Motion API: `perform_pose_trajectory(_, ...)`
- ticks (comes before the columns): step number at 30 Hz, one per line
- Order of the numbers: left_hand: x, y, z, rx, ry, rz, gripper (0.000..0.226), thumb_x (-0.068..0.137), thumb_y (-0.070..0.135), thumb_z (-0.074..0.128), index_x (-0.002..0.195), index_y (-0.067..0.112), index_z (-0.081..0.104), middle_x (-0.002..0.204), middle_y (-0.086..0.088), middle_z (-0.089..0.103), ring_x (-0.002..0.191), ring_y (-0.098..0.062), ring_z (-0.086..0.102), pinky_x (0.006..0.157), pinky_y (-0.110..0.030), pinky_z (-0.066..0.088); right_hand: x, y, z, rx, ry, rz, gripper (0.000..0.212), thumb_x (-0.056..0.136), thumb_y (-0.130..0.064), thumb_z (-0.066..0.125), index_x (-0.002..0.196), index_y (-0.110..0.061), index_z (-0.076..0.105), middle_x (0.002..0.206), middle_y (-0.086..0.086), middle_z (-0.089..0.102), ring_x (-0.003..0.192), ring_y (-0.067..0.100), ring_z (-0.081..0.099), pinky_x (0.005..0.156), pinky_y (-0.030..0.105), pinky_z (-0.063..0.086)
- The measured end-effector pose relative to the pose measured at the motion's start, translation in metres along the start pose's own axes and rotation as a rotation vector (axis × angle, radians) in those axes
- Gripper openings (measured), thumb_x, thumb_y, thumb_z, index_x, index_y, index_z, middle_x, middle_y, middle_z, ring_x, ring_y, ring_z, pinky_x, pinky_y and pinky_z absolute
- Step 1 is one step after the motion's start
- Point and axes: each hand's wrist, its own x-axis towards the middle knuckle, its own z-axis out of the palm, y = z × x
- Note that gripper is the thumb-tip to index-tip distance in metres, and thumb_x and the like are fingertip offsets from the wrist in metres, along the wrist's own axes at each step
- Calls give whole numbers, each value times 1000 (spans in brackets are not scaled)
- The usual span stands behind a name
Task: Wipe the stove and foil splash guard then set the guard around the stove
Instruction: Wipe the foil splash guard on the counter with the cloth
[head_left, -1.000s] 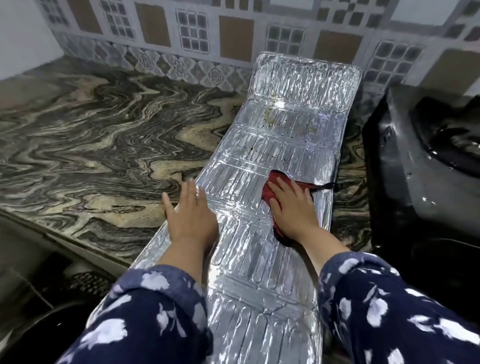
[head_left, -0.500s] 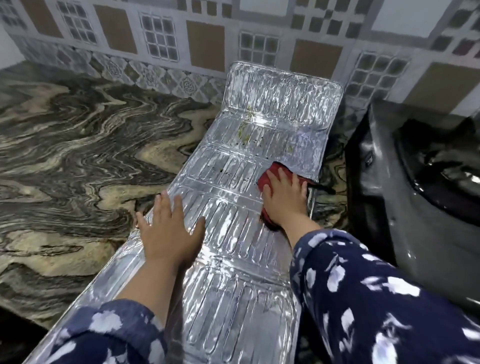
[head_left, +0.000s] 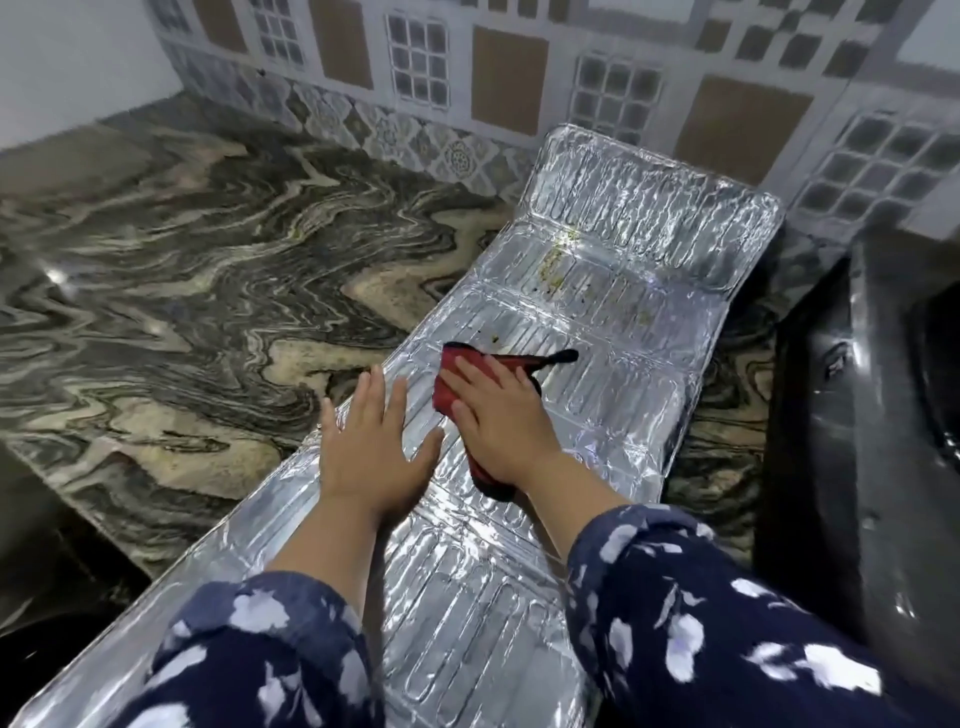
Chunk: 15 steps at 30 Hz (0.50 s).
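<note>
A long ribbed foil splash guard (head_left: 613, 332) lies flat on the marbled counter, its far panel bent up against the tiled wall. Brownish stains mark the panel just below that bend. My left hand (head_left: 371, 447) rests flat on the guard's left side, fingers spread, holding nothing. My right hand (head_left: 498, 415) presses flat on a red cloth with black trim (head_left: 460, 366) in the middle of the guard; most of the cloth is hidden under the palm. The dark stove (head_left: 878, 467) stands at the right, partly cut off by the frame edge.
The swirled grey and tan counter (head_left: 208, 322) stretches to the left of the guard. A patterned tile wall (head_left: 509, 78) runs along the back. The counter's front edge drops off at lower left, where the guard's near end overhangs it.
My right hand and the cloth have slid left across the guard, from its right edge to the middle. The left hand stays pressed on the left side. The view has shifted.
</note>
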Motion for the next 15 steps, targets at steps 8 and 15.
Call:
perform_pose_trajectory(8,3,-3,2,4,38,0,85,79,71,4,151,26,-2,159,-1,-14,146,-13,-15,117,-49,-12,100,41,-5,-65,-17,-33,47,98,-43,22,144,-38,29,157,-7,25,145,21,18,118,47,9)
perform_pose_trajectory(15,4,-3,5,17,47,-4,81,84,69,10,150,26,-5,159,1,-15,146,-13,-17,117,-48,-13,132,54,-8,-129,1,93,48,98,-41,21,145,-35,27,157,-7,24,144,24,19,117,47,9)
